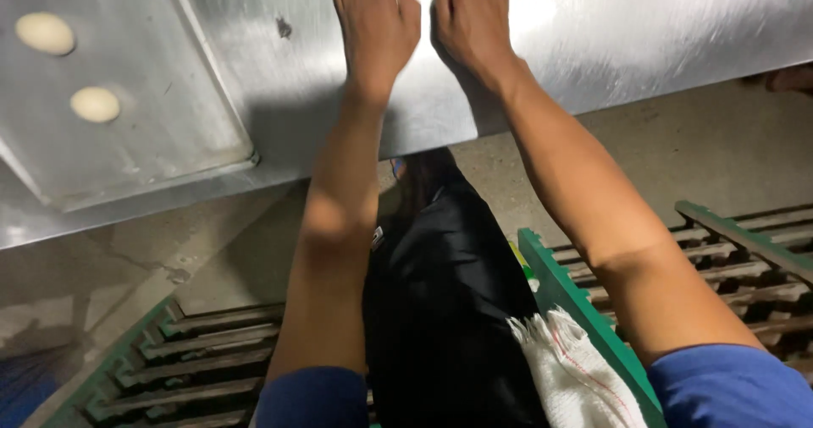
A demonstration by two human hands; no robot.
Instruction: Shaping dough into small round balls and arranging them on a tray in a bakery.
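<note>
Looks like a small bakery or food-production workshop, not a home kitchen. There's a big stainless steel worktable [635, 30] running across the far side, with a metal tray [144, 132] on its left holding two pale round dough balls [46, 33]. The floor [677, 157] is bare, stained concrete. Green-framed slatted racks [745, 259] sit low on the near left and right, and a rough white cloth [567, 369] lies on the right one.

Single head-worn camera looking steeply down, facing forward over outstretched arms, sitting close above the steel tabletop [644, 30], floor showing below
</note>
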